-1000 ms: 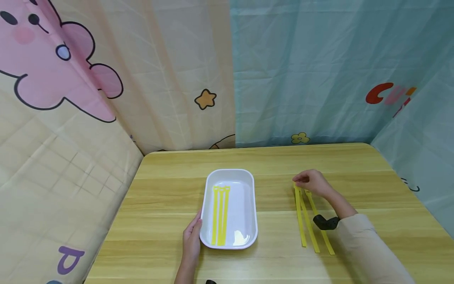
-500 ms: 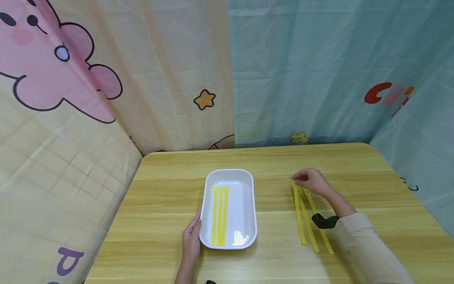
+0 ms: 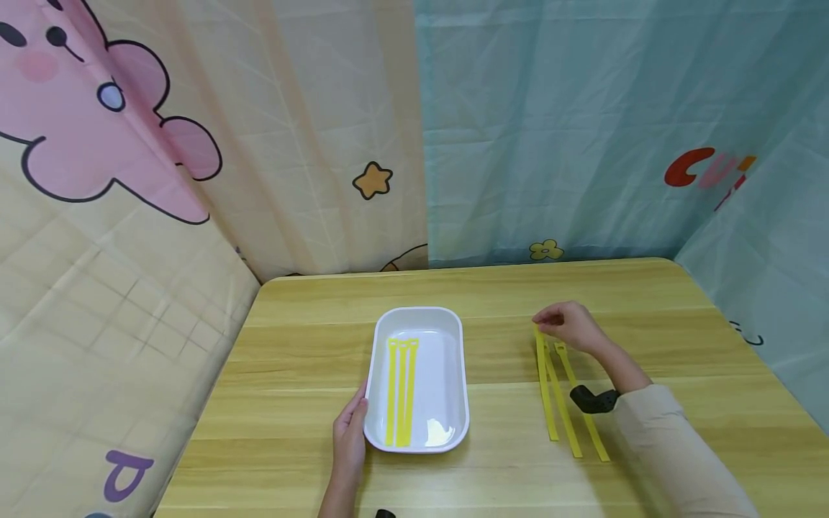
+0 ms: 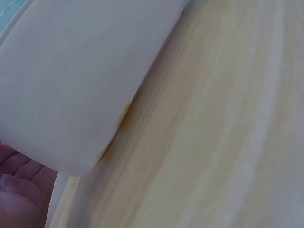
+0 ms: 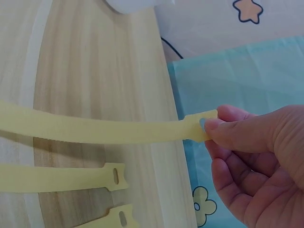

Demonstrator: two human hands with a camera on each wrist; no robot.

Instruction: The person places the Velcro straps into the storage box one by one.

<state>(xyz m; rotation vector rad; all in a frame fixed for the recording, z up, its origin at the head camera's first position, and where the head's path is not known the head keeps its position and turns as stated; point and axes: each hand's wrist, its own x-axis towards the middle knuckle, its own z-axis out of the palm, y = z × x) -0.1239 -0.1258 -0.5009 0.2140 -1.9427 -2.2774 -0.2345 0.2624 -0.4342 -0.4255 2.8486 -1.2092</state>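
Note:
My right hand [image 3: 570,326] pinches the slotted head of a yellow hook-and-loop cable tie [image 5: 118,131] between thumb and index finger. That end is raised off the table; the strap slopes down toward me. Beneath and beside it lie two more yellow cable ties, a middle one [image 5: 61,178] and an outer one [image 5: 107,220], both with slotted heads. On the left, my left hand [image 3: 350,435] grips the side of a white tray [image 3: 443,374], thumb near the rim; some fingers are hidden. Several yellow cable ties [image 3: 403,396] lie lengthwise along the tray's left half.
Everything rests on a wooden table [image 3: 298,345]. Printed curtains [image 3: 311,144] hang behind its far edge and at both sides. A black wrist device [image 3: 592,400] sits on my right forearm, above the outer tie.
My right hand has risen slightly, lifting the pinched cable tie, whose lower end has shifted a little away from me. My left hand and the tray stay in place.

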